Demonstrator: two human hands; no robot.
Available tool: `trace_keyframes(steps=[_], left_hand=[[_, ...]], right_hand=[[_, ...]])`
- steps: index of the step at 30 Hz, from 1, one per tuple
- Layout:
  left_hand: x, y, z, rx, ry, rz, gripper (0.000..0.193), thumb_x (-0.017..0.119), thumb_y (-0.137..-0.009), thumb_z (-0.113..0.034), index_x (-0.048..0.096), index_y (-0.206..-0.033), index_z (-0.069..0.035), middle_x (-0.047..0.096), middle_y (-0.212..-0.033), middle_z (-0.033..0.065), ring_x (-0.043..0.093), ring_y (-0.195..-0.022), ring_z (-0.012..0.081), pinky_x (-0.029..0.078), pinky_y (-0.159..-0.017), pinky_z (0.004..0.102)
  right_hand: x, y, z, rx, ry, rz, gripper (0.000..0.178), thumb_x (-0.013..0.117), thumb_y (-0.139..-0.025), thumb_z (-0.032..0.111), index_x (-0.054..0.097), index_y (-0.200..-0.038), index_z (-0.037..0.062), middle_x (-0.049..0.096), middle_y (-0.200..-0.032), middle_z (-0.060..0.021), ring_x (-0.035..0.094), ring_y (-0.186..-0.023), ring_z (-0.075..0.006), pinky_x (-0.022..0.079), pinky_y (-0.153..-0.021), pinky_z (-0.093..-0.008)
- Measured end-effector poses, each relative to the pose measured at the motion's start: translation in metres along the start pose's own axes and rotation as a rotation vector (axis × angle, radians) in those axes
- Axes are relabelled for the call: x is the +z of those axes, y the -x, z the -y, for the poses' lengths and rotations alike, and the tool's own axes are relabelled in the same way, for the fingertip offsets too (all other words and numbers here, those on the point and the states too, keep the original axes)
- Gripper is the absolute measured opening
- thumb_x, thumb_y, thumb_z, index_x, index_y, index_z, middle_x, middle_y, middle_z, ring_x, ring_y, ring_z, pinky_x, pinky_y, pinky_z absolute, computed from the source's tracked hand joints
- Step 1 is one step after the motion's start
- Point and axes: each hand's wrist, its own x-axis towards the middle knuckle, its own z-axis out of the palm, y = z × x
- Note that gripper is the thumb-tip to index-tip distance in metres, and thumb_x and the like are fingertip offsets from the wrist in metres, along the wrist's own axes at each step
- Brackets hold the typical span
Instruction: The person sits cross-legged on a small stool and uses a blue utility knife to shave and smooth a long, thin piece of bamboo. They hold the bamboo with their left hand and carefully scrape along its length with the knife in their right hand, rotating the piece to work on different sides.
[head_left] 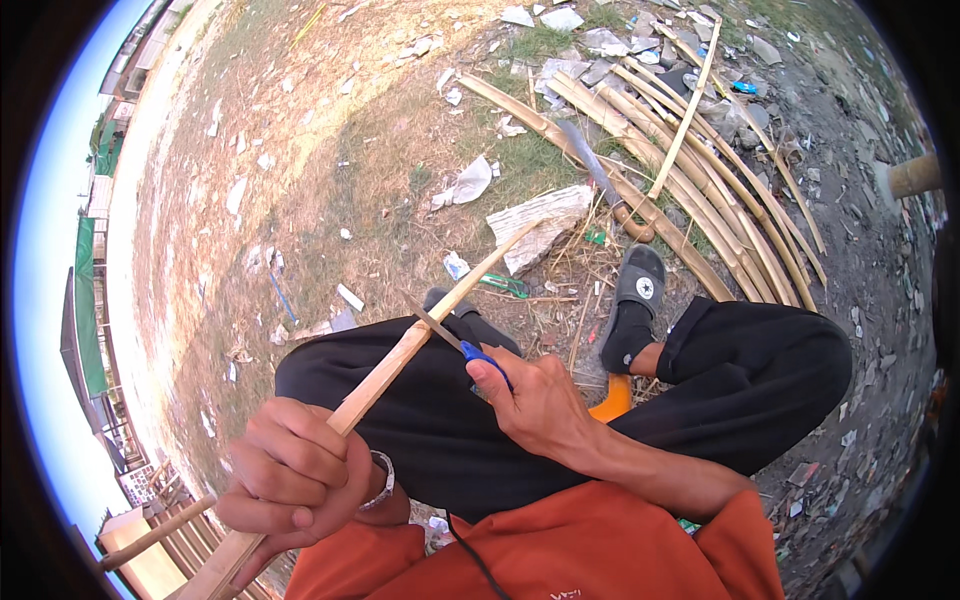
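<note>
My left hand (pixel 292 470) is closed round the lower part of a long pale bamboo strip (pixel 385 372), which slants up and away across my lap toward the right. In my right hand (pixel 540 405) is a small knife (pixel 450 336) with a blue handle, gripped with the thumb along it. Its blade lies across the strip, touching it just above my left knee. The strip narrows toward its far end, which reaches over a rough whitish block (pixel 540 225) on the ground. My fingers hide part of the knife's handle.
Beyond my feet lies a spread of split bamboo lengths (pixel 690 190), with a handsaw (pixel 600 180) beside them. A green cutter (pixel 503 286) lies near the block. An orange plastic piece (pixel 612 398) shows between my legs. Scraps litter the dirt.
</note>
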Motion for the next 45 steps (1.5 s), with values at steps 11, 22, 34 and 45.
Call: trace_keyframes(steps=[11,22,34,45], left_hand=[[0.006,0.001,0.002,-0.015,0.059,-0.009,0.052,0.044,-0.088,-0.055,0.037,-0.061,-0.011,0.030,-0.041,-0.0039,0.027,-0.029,0.0037,0.020,-0.031,0.0186],[0.007,0.002,0.000,-0.046,0.112,-0.023,0.055,0.043,-0.086,-0.061,0.037,-0.060,-0.012,0.029,-0.042,-0.0042,0.022,-0.030,0.0035,0.014,-0.033,0.0197],[0.006,-0.001,0.000,-0.078,0.119,0.012,0.059,0.037,-0.085,-0.066,0.035,-0.060,-0.012,0.029,-0.044,-0.0034,0.022,-0.032,0.0048,0.013,-0.035,0.0214],[-0.009,-0.065,0.045,-0.246,-0.003,-0.165,0.065,0.026,-0.084,-0.070,0.038,-0.064,-0.009,0.022,-0.047,-0.0026,0.015,-0.038,0.0079,0.016,-0.039,0.0253]], right_hand=[[-0.006,-0.013,-0.020,0.158,0.016,0.056,0.042,0.044,-0.094,0.035,0.061,-0.084,-0.0018,0.051,-0.056,-0.0240,0.054,-0.056,-0.0434,0.041,-0.051,-0.0450],[-0.013,-0.009,-0.010,0.180,-0.017,0.118,0.046,0.043,-0.094,0.037,0.057,-0.075,-0.0026,0.053,-0.059,-0.0261,0.055,-0.058,-0.0445,0.042,-0.055,-0.0485],[0.000,-0.006,-0.017,0.062,-0.086,0.003,0.052,0.043,-0.093,0.039,0.059,-0.065,-0.0022,0.052,-0.054,-0.0251,0.053,-0.053,-0.0443,0.041,-0.052,-0.0482],[-0.003,-0.058,0.004,0.166,0.054,-0.099,0.060,0.038,-0.093,0.043,0.060,-0.070,-0.0083,0.055,-0.065,-0.0318,0.056,-0.068,-0.0479,0.045,-0.065,-0.0496]])
